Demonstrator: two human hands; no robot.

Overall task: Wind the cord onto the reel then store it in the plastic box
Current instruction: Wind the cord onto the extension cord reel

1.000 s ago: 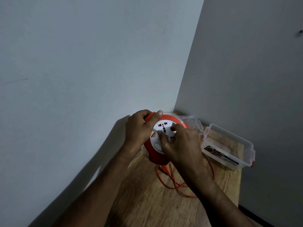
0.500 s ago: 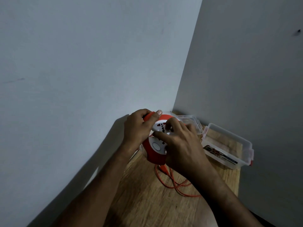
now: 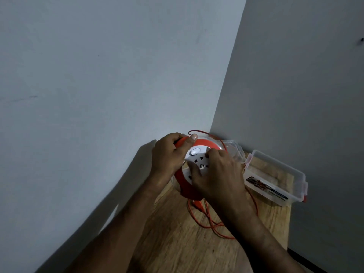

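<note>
Winding incomplete — the left hand [image 3: 167, 154] is clamped on the reel [image 3: 185, 186] rim; the right hand [image 3: 214, 174] grips its socket face; loose cord [image 3: 208, 219] lies below the reel; the plastic box [image 3: 275, 174] (open, empty of it) stands right of the reel.

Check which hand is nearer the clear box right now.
Right. The right hand lies on the reel's white face, on the side toward the box. The left hand grips the reel's far rim, away from the box.
</note>
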